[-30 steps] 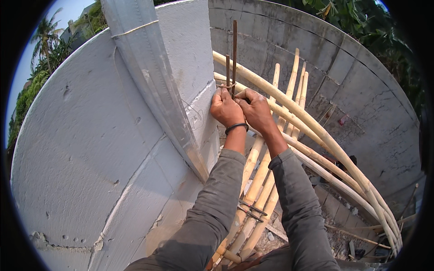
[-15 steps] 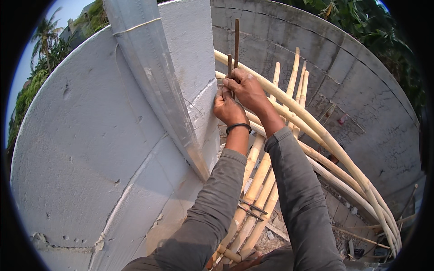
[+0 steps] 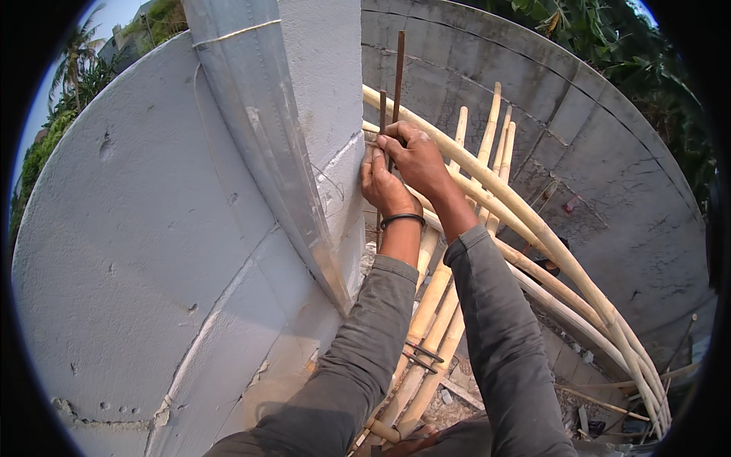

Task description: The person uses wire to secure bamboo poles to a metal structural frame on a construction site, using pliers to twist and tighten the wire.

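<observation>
Two thin rusty steel bars, a taller one and a shorter one, stand upright beside the edge of the pale grey wall. My right hand has its thumb and fingers pinched together at the bars. Just below and to the left, my left hand, with a black band at the wrist, is also closed, its fingertips raised against the bars. The two hands nearly touch. Whatever lies between the fingertips is too small and hidden to name. A loose thin wire sticks out of the wall nearby.
A metal channel leans along the wall at left, tied with cord. Bamboo poles cross beneath and right of my arms. A dark two-handled tool lies on lower poles. A weathered concrete wall curves behind; rubble lies below.
My fingers have shifted slightly at the bars, both hands staying close together and closed. The whole view has moved a little; nothing else has visibly changed.
</observation>
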Demonstrator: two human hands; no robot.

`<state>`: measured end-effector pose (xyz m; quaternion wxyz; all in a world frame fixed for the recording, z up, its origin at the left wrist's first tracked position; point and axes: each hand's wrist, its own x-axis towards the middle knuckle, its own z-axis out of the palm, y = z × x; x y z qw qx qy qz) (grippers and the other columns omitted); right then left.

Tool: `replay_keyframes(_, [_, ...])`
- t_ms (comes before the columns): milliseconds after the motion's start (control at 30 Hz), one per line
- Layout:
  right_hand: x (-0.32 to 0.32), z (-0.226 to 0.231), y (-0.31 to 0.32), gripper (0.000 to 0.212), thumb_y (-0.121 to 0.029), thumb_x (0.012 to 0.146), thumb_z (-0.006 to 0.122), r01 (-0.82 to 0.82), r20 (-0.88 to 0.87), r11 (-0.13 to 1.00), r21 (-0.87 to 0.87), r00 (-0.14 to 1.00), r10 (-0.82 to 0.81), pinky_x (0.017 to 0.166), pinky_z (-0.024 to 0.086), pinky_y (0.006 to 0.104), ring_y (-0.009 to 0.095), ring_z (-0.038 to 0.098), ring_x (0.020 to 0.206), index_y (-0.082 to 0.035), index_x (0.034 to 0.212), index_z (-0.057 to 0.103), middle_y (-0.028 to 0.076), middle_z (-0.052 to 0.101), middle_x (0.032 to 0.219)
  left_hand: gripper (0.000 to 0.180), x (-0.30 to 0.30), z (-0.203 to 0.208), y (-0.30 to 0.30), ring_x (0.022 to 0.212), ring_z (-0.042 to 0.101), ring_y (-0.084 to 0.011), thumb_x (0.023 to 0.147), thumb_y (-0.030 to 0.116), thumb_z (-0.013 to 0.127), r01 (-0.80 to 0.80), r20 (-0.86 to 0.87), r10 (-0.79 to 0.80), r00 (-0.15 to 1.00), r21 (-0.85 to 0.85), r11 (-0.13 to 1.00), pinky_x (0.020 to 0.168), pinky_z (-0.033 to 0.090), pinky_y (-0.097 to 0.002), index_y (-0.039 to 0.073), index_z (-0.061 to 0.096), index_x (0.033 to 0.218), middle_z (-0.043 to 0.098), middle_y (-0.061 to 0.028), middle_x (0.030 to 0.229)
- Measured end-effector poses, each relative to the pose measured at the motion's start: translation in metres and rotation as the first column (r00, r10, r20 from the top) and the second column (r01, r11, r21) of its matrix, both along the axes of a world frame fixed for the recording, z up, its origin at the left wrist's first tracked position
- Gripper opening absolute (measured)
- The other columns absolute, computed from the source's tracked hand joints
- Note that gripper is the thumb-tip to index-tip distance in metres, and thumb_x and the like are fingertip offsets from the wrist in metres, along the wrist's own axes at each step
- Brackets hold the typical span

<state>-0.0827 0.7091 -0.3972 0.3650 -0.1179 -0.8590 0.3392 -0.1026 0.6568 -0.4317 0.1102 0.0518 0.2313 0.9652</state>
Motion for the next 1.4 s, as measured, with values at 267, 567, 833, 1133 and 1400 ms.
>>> replay_keyframes(267, [0.007,0.034,-0.022,0.021,-0.012,0.084,0.064,0.043,0.059,0.935,0.351,0.996,-0.068,0.067,0.052,0.0363,0.024,0.066,0.074,-0.004,0.103,0.065,0.013,0.068,0.082,0.037,-0.005,-0.018,0.002,0.113,0.055,-0.0187,0.097,0.019,0.046,0.111,-0.141,-0.101,0.985,0.070,0.991,0.097,0.043,-0.0314,0.000,0.051,0.129,0.056,-0.0103,0.124])
replay_keyframes(567, [0.008,0.007,-0.012,0.012,-0.012,0.087,0.062,0.045,-0.096,0.905,0.423,0.995,-0.005,0.071,0.052,0.0368,0.031,0.065,0.077,-0.002,0.093,0.065,0.012,0.066,0.090,0.034,-0.004,-0.017,-0.004,0.109,0.057,-0.0162,0.094,0.007,0.054,-0.015,-0.126,0.000,0.992,-0.119,0.993,0.094,0.046,-0.0283,-0.002,0.053,0.127,0.058,-0.0088,0.121])
replay_keyframes(833, [0.011,-0.009,-0.010,0.015,-0.012,0.086,0.063,-0.003,-0.183,0.999,-0.051,0.983,-0.006,0.073,0.052,0.0345,0.023,0.064,0.080,0.002,0.092,0.062,0.013,0.062,0.089,0.021,0.020,-0.013,-0.020,0.090,0.061,-0.0150,0.093,0.009,0.060,-0.011,-0.023,0.003,1.000,-0.348,0.938,0.078,0.050,-0.0276,-0.004,0.059,0.109,0.064,-0.0093,0.101])
replay_keyframes(1133, [0.018,0.012,-0.019,0.018,-0.015,0.087,0.060,0.076,-0.016,0.995,-0.066,0.997,-0.077,0.071,0.052,0.0353,0.023,0.064,0.073,0.003,0.089,0.060,0.014,0.065,0.085,0.019,-0.002,-0.018,-0.021,0.076,0.061,-0.0125,0.090,0.008,0.063,-0.049,-0.128,-0.014,0.992,-0.477,0.878,0.066,0.050,-0.0247,-0.005,0.060,0.103,0.064,-0.0078,0.090])
replay_keyframes(1400, [0.015,0.015,-0.013,0.018,-0.016,0.086,0.062,0.020,0.045,0.985,-0.169,0.999,-0.012,0.071,0.051,0.0342,0.019,0.065,0.073,0.001,0.091,0.064,0.013,0.067,0.078,0.021,0.005,-0.015,-0.020,0.077,0.058,-0.0115,0.090,0.013,0.063,-0.205,-0.298,-0.022,0.954,-0.705,0.679,0.070,0.046,-0.0262,-0.006,0.064,0.096,0.065,-0.0044,0.084])
